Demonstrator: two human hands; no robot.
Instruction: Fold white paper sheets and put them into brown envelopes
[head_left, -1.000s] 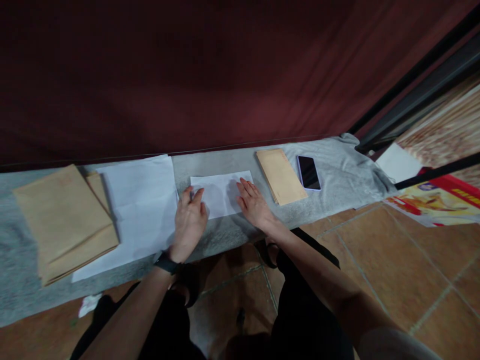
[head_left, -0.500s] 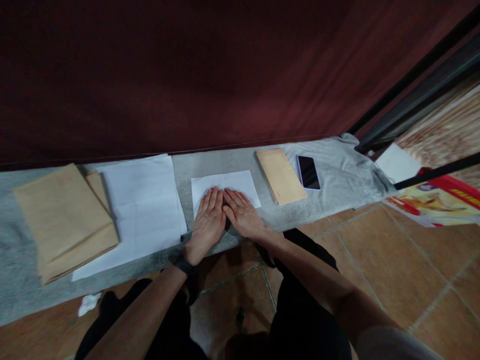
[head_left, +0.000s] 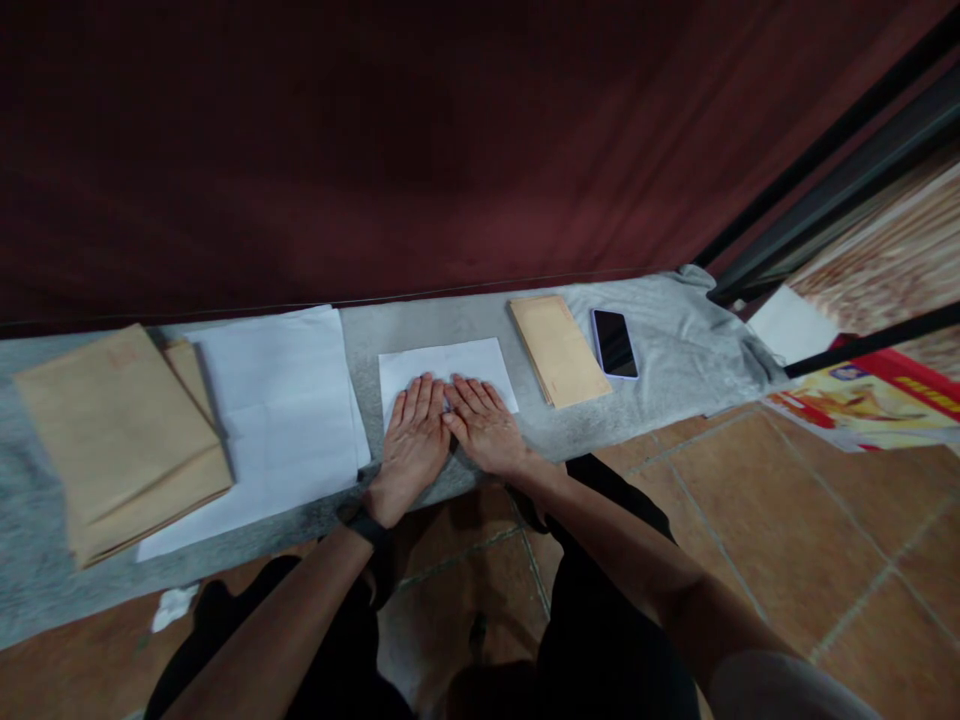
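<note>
A white sheet of paper, which looks folded, lies on the grey cloth straight in front of me. My left hand rests flat on its near left part, fingers stretched out and pointing away from me. Beside it, my right hand presses flat on the near right part, with fingers spread a little. The two thumbs come close together or touch; a dark gap shows below them. The paper's near edge is hidden under my palms.
Left of my hands lie larger white sheets, partly under brown envelopes. To the right are a small stack of brown envelopes and a phone, all on the grey cloth. A dark red surface rises behind.
Both hands stay flat on the paper, with barely any shift on it. The whole view has moved very slightly.
</note>
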